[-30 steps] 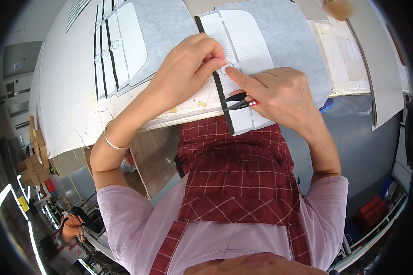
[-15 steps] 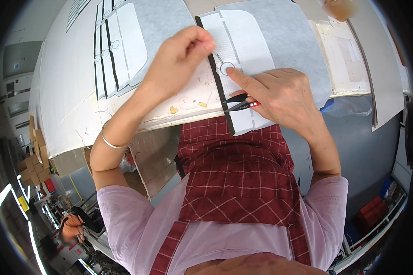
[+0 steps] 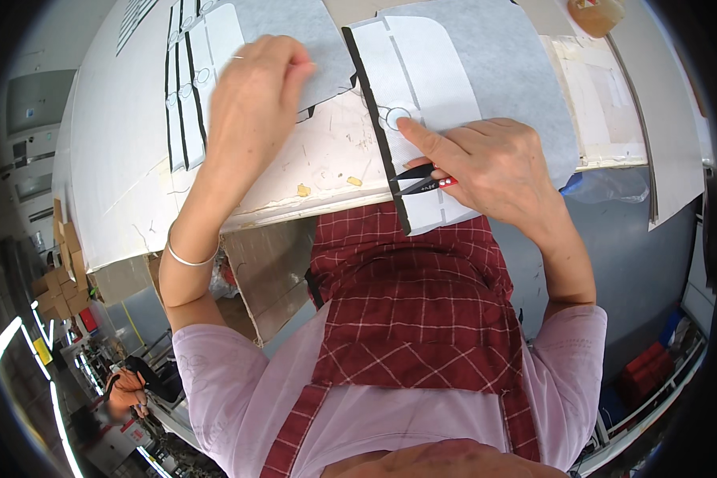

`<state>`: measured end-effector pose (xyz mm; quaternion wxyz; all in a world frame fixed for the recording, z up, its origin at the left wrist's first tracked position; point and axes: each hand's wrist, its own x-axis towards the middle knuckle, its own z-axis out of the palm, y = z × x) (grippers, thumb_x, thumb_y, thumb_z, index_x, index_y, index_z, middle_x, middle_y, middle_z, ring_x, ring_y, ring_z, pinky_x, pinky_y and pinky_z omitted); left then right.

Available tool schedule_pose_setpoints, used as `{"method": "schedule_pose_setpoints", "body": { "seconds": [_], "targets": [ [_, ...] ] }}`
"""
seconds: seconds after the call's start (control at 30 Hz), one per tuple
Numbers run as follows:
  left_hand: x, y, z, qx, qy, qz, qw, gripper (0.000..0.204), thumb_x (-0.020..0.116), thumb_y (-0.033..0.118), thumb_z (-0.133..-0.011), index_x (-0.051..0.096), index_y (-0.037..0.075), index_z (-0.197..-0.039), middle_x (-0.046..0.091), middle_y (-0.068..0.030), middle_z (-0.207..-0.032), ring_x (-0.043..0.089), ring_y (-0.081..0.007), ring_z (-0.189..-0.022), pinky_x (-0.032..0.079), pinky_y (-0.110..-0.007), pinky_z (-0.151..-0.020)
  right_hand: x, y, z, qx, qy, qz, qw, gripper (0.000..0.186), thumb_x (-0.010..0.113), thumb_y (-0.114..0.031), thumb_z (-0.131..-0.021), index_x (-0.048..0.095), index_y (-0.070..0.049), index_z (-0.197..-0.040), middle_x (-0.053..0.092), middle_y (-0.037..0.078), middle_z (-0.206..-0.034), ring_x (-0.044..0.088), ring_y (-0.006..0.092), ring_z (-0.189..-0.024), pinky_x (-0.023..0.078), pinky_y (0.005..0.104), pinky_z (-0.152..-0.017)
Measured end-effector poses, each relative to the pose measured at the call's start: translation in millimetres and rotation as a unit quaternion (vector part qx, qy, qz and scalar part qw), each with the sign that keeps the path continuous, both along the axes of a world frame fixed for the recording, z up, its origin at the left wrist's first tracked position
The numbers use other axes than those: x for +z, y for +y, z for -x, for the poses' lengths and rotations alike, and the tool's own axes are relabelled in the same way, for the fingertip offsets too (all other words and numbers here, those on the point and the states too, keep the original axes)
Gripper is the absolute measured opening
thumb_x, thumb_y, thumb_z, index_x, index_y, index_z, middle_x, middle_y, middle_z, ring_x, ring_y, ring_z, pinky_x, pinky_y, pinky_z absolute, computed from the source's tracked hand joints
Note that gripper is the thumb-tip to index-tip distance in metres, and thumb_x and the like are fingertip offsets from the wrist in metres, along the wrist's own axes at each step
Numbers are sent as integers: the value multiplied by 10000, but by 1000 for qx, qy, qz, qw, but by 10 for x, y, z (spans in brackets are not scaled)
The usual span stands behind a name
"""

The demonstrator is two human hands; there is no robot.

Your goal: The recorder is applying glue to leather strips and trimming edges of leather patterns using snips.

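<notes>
My right hand [image 3: 494,163] rests on a white fabric-like panel [image 3: 434,48] with a black edge strip, its index fingertip pressed against a small round ring outline [image 3: 397,119]. Tucked in the same hand are thread snips [image 3: 424,185], black blades pointing left and a red part at the fingers. A thin dark line curves from the ring across the black strip. My left hand [image 3: 259,99] hovers over the left side of the table, fingers curled with thumb and forefinger together. It is slightly blurred, and whatever it may pinch is not visible.
Similar black-striped panels [image 3: 185,88] lie overlapped at the far left, beside a grey sheet [image 3: 299,32]. Another grey sheet [image 3: 510,72] lies under the right panel. Yellow scraps [image 3: 303,190] sit near the table's front edge. An amber container [image 3: 596,16] stands at the far right.
My left hand has moved left, away from the ring and the right panel, toward the left panels. My right hand keeps its place with the snips.
</notes>
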<state>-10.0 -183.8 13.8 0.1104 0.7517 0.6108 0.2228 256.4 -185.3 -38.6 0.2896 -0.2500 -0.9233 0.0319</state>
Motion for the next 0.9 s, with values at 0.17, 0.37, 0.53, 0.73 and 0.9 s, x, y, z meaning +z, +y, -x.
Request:
{"method": "schedule_pose_setpoints", "body": {
  "seconds": [0.17,0.37,0.53,0.73,0.9],
  "targets": [
    [2,18,20,-118,82,-80,986,156,715,113,-858,663,44,-988,649,-88,-966,603,-288,-949,492,-395,-846,45,-12,7,0,-10,1,1000,353,733,-225,-804,708,-110,-1136,606,-7,-600,603,145,-514,480,290,-496],
    [-107,121,-37,-252,-20,11,968,187,737,144,-840,682,67,-1001,639,-58,-1006,583,-268,-1016,491,-365,-894,55,-32,9,-17,-22,16,999,576,788,-143,-670,699,-163,-1238,614,-5,-610,618,150,-556,484,293,-523],
    [-118,69,-43,-331,92,-127,930,189,740,69,-778,688,26,-954,647,-56,-975,605,-249,-972,525,-349,-814,56,-24,8,-13,-24,-2,1000,352,744,-267,-809,722,-118,-1127,589,-6,-571,596,139,-506,467,291,-488],
    [-106,31,-97,-300,139,-140,933,175,727,41,-782,652,27,-940,626,-57,-944,620,-245,-922,535,-355,-784,76,-20,6,-9,-24,-5,1000,391,770,-267,-770,726,-121,-1130,574,-9,-556,581,135,-495,458,282,-488],
    [-211,47,-82,-247,3,-79,966,111,687,35,-864,618,34,-951,614,-70,-938,610,-245,-895,519,-345,-767,93,-35,-18,-7,-38,51,998,563,745,-114,-674,709,-153,-1235,662,14,-661,618,173,-562,474,312,-520]
  ]
}}
